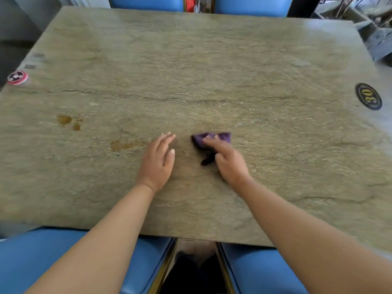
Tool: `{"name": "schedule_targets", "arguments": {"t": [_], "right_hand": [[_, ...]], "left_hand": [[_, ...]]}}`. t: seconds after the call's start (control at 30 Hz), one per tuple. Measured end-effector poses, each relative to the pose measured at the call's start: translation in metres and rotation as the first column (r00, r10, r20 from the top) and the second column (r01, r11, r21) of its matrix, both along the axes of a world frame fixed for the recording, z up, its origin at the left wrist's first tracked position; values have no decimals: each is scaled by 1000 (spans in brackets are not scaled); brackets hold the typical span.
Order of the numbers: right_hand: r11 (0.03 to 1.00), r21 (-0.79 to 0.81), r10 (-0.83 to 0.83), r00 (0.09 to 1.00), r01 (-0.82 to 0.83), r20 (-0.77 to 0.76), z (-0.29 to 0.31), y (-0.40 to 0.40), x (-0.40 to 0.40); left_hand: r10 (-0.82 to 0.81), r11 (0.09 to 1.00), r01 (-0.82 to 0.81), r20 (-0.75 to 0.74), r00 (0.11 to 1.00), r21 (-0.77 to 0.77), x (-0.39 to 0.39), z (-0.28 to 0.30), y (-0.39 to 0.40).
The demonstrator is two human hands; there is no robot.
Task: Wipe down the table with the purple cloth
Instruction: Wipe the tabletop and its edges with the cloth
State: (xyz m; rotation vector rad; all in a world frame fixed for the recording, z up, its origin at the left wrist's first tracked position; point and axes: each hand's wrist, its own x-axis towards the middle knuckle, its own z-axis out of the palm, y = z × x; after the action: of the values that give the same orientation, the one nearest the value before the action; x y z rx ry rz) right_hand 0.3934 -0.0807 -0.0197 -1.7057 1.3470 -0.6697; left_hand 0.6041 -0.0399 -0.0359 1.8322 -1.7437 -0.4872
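Cloth: your purple cloth (212, 139) sits bunched up about dead centre of the counter (191, 60), a touch toward 3 o'clock, flat on the stone.

Right hand: your right hand (228, 161) is on top of the cloth, fingers (209, 141) curled over it and pressing it down, so it's gripping the cloth. A dark bit pokes out under the palm; can't tell if it's cloth or shadow.

Left hand: your left hand (158, 161) is just beside it at 9 o'clock, fingers spread flat and loose, holding nothing. Whether it touches the stone I can't tell.

Done so far: honestly not much that I can see. No wet streaks or obviously cleaned patch shows up, though the shot is a bit blurry.

Still left: the brown stains (64, 119) out at 9 o'clock, plus another smear (122, 145) closer to your left hand. Both look untouched, so I'd guess you're early on.

Watch out: red round thing (17, 77) at 10 o'clock on the edge and the number badge (368, 96) at 3 o'clock; wipe around those.
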Motion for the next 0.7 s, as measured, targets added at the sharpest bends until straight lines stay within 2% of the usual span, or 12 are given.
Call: {"name": "schedule_targets", "arguments": {"t": [0.1, 0.23, 0.4, 0.63, 0.7], "right_hand": [[996, -23, -93, 989, 91, -118, 4, -36, -9], [999, -37, -3, 978, -5, -209, 1, -44, -1], [992, 30, 127, 979, -124, -157, -2, -9, 11], [980, 165, 124, 988, -108, -90, 13, 60, 31], [959, 209, 223, 967, -194, -127, 21, 80, 34]], "left_hand": [[-24, 998, 12, 191, 981, 66, 11, -3, 22], [-54, 993, 9, 381, 923, 119, 9, -8, 26], [-51, 992, -1, 419, 907, 122, 10, -10, 25], [-111, 976, 10, 462, 880, 215, 8, -7, 22], [-126, 962, 4, 430, 894, 272, 9, -4, 21]]}}
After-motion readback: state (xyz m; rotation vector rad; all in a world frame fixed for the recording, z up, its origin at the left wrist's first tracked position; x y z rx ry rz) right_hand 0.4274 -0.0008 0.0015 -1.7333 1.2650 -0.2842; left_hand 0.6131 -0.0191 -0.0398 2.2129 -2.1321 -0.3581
